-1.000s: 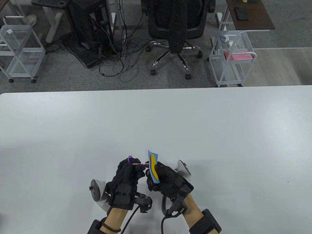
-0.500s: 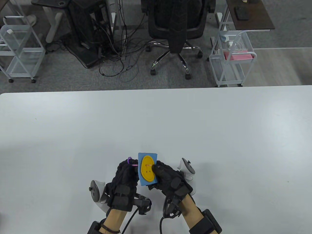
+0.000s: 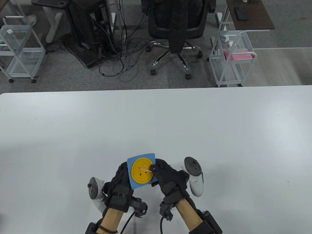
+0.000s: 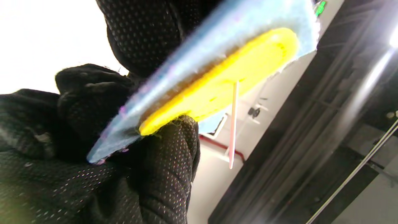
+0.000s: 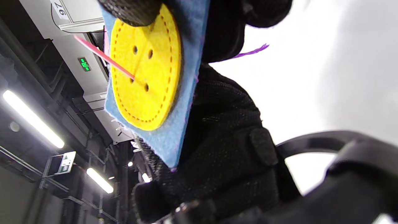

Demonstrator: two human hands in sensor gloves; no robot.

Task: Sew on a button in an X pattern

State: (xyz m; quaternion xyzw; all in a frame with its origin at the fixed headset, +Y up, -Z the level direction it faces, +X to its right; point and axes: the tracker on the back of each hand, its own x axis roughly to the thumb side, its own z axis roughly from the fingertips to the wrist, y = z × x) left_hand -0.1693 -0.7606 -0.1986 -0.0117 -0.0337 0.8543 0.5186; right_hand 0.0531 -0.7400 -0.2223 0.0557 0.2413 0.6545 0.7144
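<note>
A blue felt square (image 3: 151, 180) with a yellow four-hole felt button (image 3: 142, 176) faces up between both hands near the table's front edge. A pink needle (image 3: 145, 170) sticks out of one button hole, its free end untouched. My left hand (image 3: 120, 176) grips the felt's left side, mostly from beneath. In the left wrist view its fingers (image 4: 168, 155) pinch the felt (image 4: 199, 59) below the button (image 4: 230, 77). My right hand (image 3: 158, 171) pinches the felt's right edge, thumb (image 5: 133, 9) on the button (image 5: 149, 84). A purple thread (image 5: 250, 51) trails behind the felt (image 5: 174, 140).
The white table (image 3: 156, 121) stretches far ahead and to both sides of the hands. Beyond its far edge stand an office chair (image 3: 175, 29) and white wire carts (image 3: 231, 61).
The felt has turned from edge-on to face up. My left hand, which was drawing the thread out to the left, has moved under the felt. The needle now pokes out of the button's face.
</note>
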